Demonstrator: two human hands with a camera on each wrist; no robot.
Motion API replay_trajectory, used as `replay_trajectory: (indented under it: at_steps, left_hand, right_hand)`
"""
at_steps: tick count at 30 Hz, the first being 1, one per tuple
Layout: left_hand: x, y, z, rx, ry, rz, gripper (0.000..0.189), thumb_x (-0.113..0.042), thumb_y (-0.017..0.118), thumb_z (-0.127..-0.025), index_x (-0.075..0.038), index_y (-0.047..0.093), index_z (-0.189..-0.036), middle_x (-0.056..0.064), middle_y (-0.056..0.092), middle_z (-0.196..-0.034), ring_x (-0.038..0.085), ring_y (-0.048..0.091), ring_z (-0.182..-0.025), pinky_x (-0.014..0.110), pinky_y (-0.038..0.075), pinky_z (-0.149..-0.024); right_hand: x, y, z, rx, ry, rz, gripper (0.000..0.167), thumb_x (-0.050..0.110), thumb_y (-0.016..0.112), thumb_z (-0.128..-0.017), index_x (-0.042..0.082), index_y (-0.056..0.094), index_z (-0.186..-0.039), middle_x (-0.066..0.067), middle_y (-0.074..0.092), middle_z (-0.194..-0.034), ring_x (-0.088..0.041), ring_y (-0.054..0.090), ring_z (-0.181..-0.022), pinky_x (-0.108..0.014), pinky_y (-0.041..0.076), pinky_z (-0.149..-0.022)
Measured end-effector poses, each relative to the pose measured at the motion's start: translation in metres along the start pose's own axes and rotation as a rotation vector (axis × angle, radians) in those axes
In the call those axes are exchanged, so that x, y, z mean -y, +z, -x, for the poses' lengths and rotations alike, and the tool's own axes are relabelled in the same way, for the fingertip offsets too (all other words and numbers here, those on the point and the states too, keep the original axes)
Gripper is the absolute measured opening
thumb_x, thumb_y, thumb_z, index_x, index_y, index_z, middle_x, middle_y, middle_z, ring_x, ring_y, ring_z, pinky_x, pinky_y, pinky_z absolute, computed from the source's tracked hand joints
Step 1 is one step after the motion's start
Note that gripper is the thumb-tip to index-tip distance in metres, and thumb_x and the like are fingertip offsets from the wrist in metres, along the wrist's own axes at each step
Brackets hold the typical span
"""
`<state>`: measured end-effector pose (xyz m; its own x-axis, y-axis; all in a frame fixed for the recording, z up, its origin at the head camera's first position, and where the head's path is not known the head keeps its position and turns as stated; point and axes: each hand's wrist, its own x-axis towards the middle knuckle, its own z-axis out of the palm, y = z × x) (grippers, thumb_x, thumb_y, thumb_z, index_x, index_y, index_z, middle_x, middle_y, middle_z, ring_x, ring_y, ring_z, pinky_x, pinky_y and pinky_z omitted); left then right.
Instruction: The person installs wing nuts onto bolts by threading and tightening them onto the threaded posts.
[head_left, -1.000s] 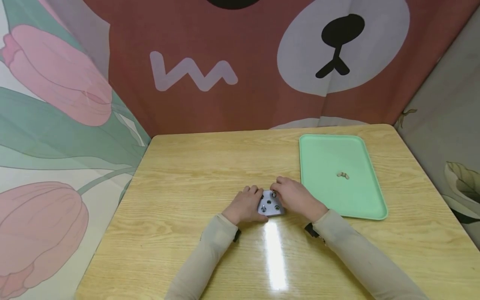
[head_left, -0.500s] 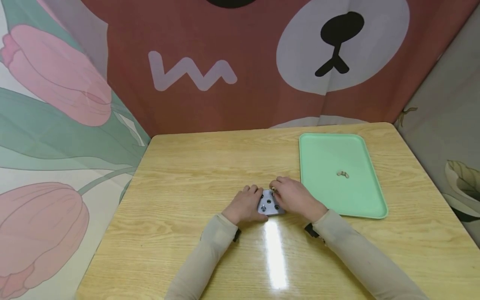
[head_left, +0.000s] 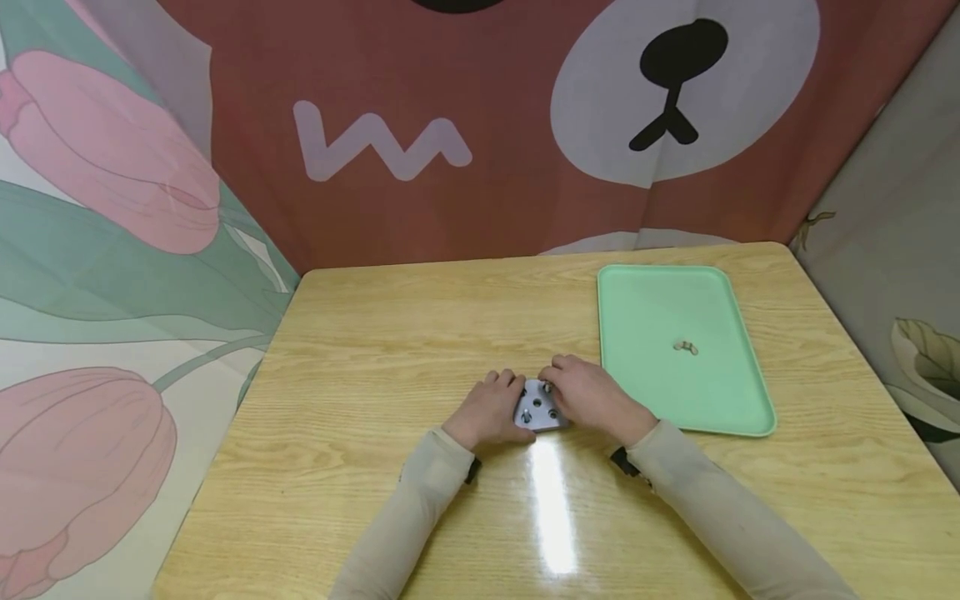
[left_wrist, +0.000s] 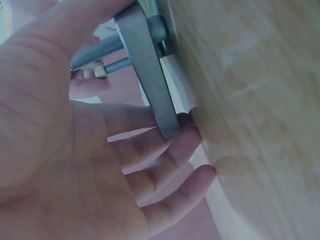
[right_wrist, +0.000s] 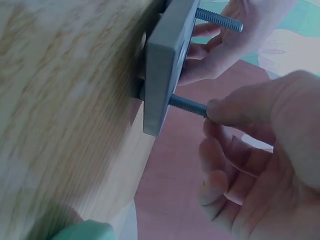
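Observation:
A grey metal plate [head_left: 537, 403] with several holes sits on the table, raised on bolt heads beneath it. Two threaded bolts stand up through it, a longer bolt [left_wrist: 102, 52] and a second bolt [right_wrist: 187, 104]. My left hand [head_left: 489, 410] grips the plate's left side, thumb at the near edge and fingers at the far edge. At the far right corner my right hand [head_left: 592, 395] pinches a small brass-coloured nut [left_wrist: 100, 70] at the second bolt's tip. In the right wrist view the fingertips mostly cover that nut.
A green tray [head_left: 652, 400] lies on the wooden table [head_left: 390, 333] to the right of my hands. Several small brass-coloured pieces [head_left: 686, 347] lie together in it. A patterned cloth [head_left: 420, 217] hangs behind the table.
My right fingers have shifted slightly at the bolt tip, curling over it half a second ago and drawn back a little now. The left hand and plate have stayed in place.

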<state>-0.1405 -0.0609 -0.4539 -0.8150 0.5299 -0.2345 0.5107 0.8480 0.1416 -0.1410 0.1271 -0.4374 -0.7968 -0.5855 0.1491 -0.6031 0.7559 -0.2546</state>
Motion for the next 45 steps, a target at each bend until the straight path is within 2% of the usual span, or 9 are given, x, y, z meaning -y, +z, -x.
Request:
replay_trajectory:
  at_steps: [5,15,25,29,35,40,45]
  left_hand:
    - [0.0001,0.0001,-0.0011,-0.005,0.004,0.002,0.088,-0.058,0.072,-0.073,-0.007,0.043,-0.138,0.006,0.048,-0.127,0.021,0.044,-0.108,0.037,0.043,-0.087]
    - [0.0004,0.0000,0.0002,-0.008,0.006,0.012,0.087,-0.058,0.073,-0.072,-0.008,0.044,-0.137,0.006,0.048,-0.127,0.021,0.044,-0.107,0.037,0.042,-0.086]
    - [0.0006,-0.0035,0.0007,-0.020,0.013,0.010,0.086,-0.057,0.073,-0.072,-0.007,0.044,-0.136,0.005,0.049,-0.122,0.020,0.045,-0.103,0.035,0.042,-0.083]
    - [0.0000,-0.0035,0.0005,-0.016,0.010,0.018,0.087,-0.056,0.074,-0.071,-0.007,0.045,-0.136,0.005,0.049,-0.122,0.020,0.045,-0.103,0.035,0.042,-0.084]
    - [-0.0011,-0.0024,0.0002,-0.013,0.009,0.024,0.086,-0.057,0.074,-0.071,-0.008,0.045,-0.136,0.005,0.049,-0.123,0.020,0.045,-0.105,0.036,0.042,-0.085]
    - [-0.0011,-0.0022,-0.0001,-0.013,0.012,0.022,0.085,-0.057,0.074,-0.071,-0.008,0.046,-0.135,0.005,0.050,-0.123,0.020,0.045,-0.104,0.035,0.043,-0.084]
    - [-0.0006,-0.0037,-0.0002,-0.003,0.008,0.019,0.084,-0.057,0.074,-0.071,-0.008,0.047,-0.134,0.004,0.050,-0.121,0.019,0.045,-0.102,0.035,0.043,-0.083]
  right_hand:
    - [-0.0018,0.0010,-0.0009,-0.037,0.004,0.023,0.013,0.008,0.064,-0.087,0.006,0.070,-0.099,0.000,0.052,-0.083,-0.015,0.049,-0.073,-0.028,0.044,-0.060]
    - [-0.0043,0.0042,-0.0005,-0.094,-0.008,0.019,0.009,0.011,0.065,-0.086,0.007,0.070,-0.093,0.000,0.048,-0.079,-0.014,0.044,-0.070,-0.026,0.039,-0.058]
    - [-0.0027,0.0086,0.0002,-0.098,0.019,-0.013,0.012,0.013,0.065,-0.087,0.006,0.069,-0.095,0.000,0.047,-0.081,-0.013,0.042,-0.069,-0.025,0.037,-0.055]
    - [-0.0041,0.0093,0.0005,-0.102,0.029,-0.021,0.011,0.012,0.066,-0.086,0.005,0.069,-0.094,-0.001,0.047,-0.083,-0.014,0.042,-0.071,-0.025,0.038,-0.057]
    - [-0.0039,0.0079,0.0014,-0.124,0.021,-0.007,0.010,0.014,0.068,-0.085,0.006,0.069,-0.091,-0.005,0.052,-0.091,-0.020,0.050,-0.082,-0.031,0.045,-0.067]
    - [-0.0023,0.0070,0.0015,-0.086,0.033,-0.032,0.012,0.014,0.065,-0.088,0.006,0.065,-0.098,-0.002,0.058,-0.084,-0.015,0.054,-0.072,-0.029,0.045,-0.059]
    - [-0.0020,0.0066,0.0020,-0.100,0.012,-0.061,0.014,0.010,0.063,-0.088,0.008,0.059,-0.102,-0.002,0.060,-0.082,-0.012,0.053,-0.065,-0.028,0.043,-0.054]
